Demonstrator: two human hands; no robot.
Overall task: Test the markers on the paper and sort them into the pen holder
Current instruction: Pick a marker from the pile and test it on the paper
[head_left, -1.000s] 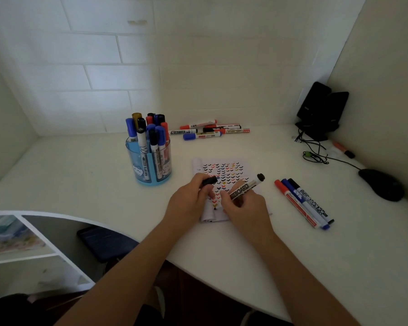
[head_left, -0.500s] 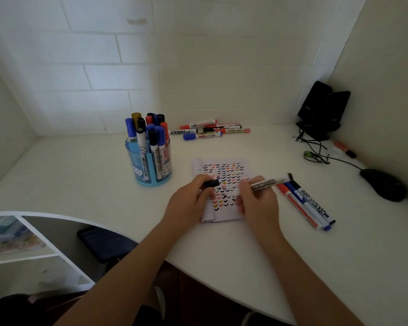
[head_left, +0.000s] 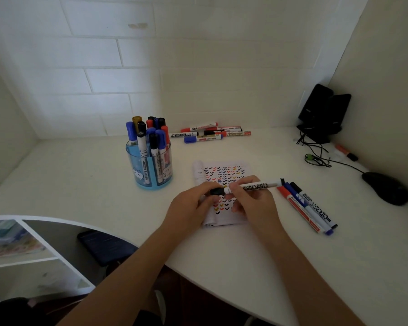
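Hands (head_left: 193,205) level, cap (head_left: 216,191) meeting marker (head_left: 254,186)

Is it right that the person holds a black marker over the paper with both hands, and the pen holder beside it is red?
Not quite. The head view shows the pen holder is blue, not red. The rest holds: both the left hand and right hand hold the black marker over the paper.

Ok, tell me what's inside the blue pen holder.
The translucent blue plastic pen holder holds upright markers: blue, black, red and one yellow cap show above the rim. Markers at the back are mostly covered by those in front, so an exact count is not possible.
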